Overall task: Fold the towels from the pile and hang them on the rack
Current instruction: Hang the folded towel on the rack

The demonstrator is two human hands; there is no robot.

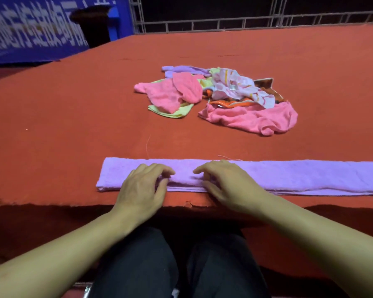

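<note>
A purple towel (289, 176), folded into a long narrow strip, lies along the near edge of the red table (73, 125) and runs out of view on the right. My left hand (142, 188) and my right hand (226, 183) rest side by side on its left half, fingers loosely bent and pressing on the cloth. Farther back lies the pile of towels (215, 97): pink, yellow-green, purple, orange-patterned and white printed ones, all crumpled.
The red felt tabletop has a frayed front edge (187, 204) just below my hands. A blue banner (30, 29) and a dark pedestal (93, 24) stand at the far left. A metal grid frame (246, 22) runs behind the table.
</note>
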